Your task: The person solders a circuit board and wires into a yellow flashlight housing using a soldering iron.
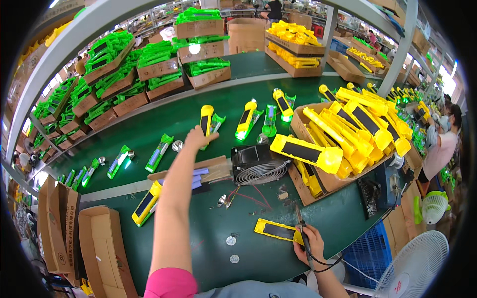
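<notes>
My left hand [199,137] reaches out over the green belt. Its fingers are spread at the lower end of a yellow lamp casing [205,118] that lies against a green half, and they appear to touch it. Close to my body, my right hand [311,242] is closed around a soldering iron [305,239], tip pointing away from me. A yellow casing with a dark panel [276,230] lies on the bench, one end by my right fingers. Beside my left forearm rests a yellow and green lamp [146,204]. Wires run from a small silvery reflector [224,200].
A black fan unit [259,164] stands mid-bench. Right of it, a carton [318,191] overflows with yellow casings. Green lamp halves [159,153] line the belt. Cartons of green parts [159,69] are stacked behind. An empty carton [105,253] stands left; a white fan [415,263], lower right.
</notes>
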A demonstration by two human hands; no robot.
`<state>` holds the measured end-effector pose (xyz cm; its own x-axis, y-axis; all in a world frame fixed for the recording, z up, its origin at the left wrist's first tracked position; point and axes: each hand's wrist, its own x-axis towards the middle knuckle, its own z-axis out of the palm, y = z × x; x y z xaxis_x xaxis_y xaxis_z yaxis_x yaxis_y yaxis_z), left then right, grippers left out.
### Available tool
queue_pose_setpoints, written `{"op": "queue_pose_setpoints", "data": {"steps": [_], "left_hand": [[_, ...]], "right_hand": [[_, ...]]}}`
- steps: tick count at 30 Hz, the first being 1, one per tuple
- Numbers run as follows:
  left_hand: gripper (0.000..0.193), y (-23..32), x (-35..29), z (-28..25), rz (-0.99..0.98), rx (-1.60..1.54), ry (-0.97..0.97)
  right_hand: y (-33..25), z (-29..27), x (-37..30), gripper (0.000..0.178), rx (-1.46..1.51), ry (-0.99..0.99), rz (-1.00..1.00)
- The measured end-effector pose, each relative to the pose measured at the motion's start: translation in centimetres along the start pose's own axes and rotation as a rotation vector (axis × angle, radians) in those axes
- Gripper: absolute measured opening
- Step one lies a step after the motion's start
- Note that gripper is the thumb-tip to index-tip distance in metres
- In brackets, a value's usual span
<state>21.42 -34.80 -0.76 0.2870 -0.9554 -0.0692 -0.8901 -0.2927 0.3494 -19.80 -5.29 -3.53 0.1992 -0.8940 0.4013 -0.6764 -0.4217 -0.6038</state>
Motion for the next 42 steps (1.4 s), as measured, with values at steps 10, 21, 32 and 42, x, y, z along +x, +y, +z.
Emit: {"op": "queue_pose_setpoints", "data": {"steps": [10,21,32,42], "left_hand": [[0.063,-16.7,-3.9,-4.2,-0.198,0.548,-0.096],[0.06,2.5,-28.8,-8.5,0.713,0.401,0.331],[0.055,6.6,-41.5,-0.8,0.76,0.057,-0.069],[0.008,8.3,-41.7,3.4,0.824,-0.1,-0.131]], "right_hand": [[-0.2,-0.1,0.4,0.054,0.037,0.015,-0.031],[1.0,0.3,0.3,0.056,-0.016,0.061,-0.155],[0.7,-1.0,-0.6,0.056,0.061,0.053,-0.268],[1.1,0.0,-2.5,0.045,0.086,0.075,-0.212]]}}
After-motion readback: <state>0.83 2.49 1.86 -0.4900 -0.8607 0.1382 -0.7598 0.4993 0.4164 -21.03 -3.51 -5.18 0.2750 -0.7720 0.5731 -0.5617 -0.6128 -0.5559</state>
